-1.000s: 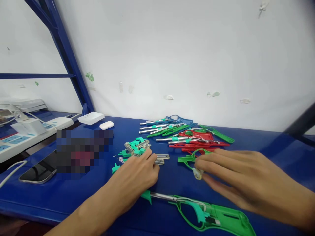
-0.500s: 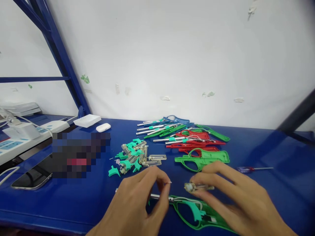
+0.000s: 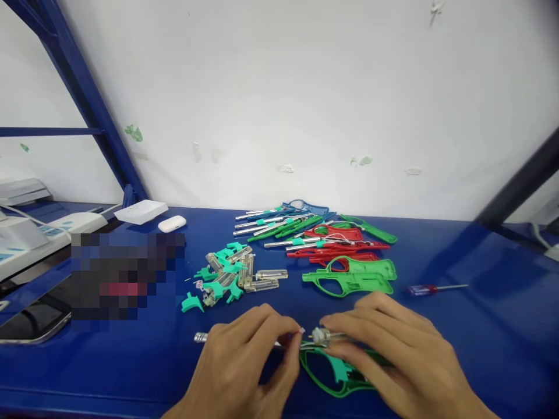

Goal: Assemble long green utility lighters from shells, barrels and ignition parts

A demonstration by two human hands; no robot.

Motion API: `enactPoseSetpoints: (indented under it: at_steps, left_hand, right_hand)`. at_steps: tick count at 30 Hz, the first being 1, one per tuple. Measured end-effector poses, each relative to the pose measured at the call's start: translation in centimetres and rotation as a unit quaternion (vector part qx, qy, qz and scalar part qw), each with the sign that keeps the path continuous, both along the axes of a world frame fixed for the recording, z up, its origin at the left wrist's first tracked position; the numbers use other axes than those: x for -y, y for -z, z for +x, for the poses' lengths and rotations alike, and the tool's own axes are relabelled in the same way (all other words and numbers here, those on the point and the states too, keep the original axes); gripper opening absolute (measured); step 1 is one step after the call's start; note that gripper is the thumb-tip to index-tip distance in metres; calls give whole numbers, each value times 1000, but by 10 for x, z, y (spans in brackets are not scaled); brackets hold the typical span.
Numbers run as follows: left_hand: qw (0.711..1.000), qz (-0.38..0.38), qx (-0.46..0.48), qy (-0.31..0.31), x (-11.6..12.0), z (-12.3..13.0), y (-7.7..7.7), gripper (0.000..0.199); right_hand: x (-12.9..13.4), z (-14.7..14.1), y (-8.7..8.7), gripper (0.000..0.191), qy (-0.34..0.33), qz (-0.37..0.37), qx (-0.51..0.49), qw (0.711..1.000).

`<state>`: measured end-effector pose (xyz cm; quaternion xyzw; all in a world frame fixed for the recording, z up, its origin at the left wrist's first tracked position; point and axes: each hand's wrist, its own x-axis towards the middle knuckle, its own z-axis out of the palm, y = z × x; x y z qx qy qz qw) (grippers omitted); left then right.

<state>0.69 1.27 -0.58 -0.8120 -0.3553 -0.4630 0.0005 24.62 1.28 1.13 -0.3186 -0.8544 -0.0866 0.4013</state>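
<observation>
My left hand (image 3: 244, 355) is closed in a pinch on a tiny pale piece (image 3: 302, 330) at its fingertips; its exact kind is too small to tell. Between the thumb and fingers of my right hand (image 3: 402, 349) lies a clear lighter fuel tank (image 3: 322, 336), its white valve end facing left. A narrow gap separates tank and piece. Below both hands is a green lighter casing half (image 3: 324, 389) with a teal trigger (image 3: 337, 369) and wires in it. Its metal tube (image 3: 201, 337) passes behind my left hand. My right hand covers the casing's handle end.
Loose clear fuel tanks (image 3: 271, 274) and teal triggers (image 3: 192, 302) lie heaped left of centre. Behind are an open green casing half (image 3: 371, 278), red casings (image 3: 340, 251) and a blue one (image 3: 312, 208). A screwdriver (image 3: 423, 290) lies right; a phone (image 3: 35, 317) and power strip (image 3: 82, 224) lie left.
My right hand has brought the fuel tank left, closer to the small piece in my left fingertips. The view has shifted slightly to the right.
</observation>
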Motion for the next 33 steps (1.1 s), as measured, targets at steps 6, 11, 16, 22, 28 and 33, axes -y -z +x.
enactPoseSetpoints:
  at_steps: [6,11,16,22,28,33]
  left_hand:
    - [1000,7,-16,10,2,2,-1,18]
    - [999,-9,-31,15,3,-2,0,17]
    - [997,12,-57,48,-2,-4,6,19]
    - [994,19,-86,60,-4,-2,4,19]
    - [995,13,-90,50,-2,-2,2,23]
    - [995,37,-90,25,-7,2,0,21]
  right_hand:
    - [-2,1,1,10,-6,8,9,1000]
    - [0,5,5,12,-2,0,12,1000]
    - [3,12,14,26,15,-36,22,999]
    - [3,14,14,33,18,-7,38,999]
    - [2,18,12,38,10,9,68,998]
    - [1,17,11,40,17,3,58,998]
